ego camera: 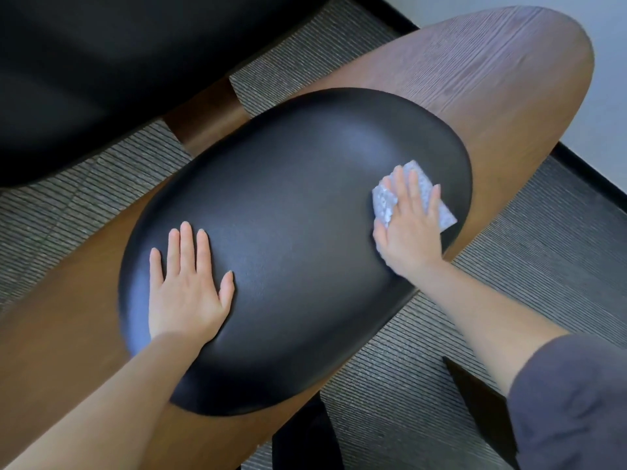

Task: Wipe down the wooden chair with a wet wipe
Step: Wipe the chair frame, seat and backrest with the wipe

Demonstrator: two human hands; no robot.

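Right hand (409, 228) flat, fingers straight, pressing wipe (385, 201) onto cushion (288, 232); left hand (188, 293) flat beside, holding nothing.

The right hand (409, 228) covers most of the wet wipe (385, 201). The wooden chair (475, 79) runs off the left and bottom edges; black furniture (101, 62) is cropped upper left.

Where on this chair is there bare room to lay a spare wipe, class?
The cushion middle, between the left hand and the right hand, is bare. So is the wood beyond the cushion's far end. Crowded: the cushion's right edge, where the right hand presses the wet wipe.
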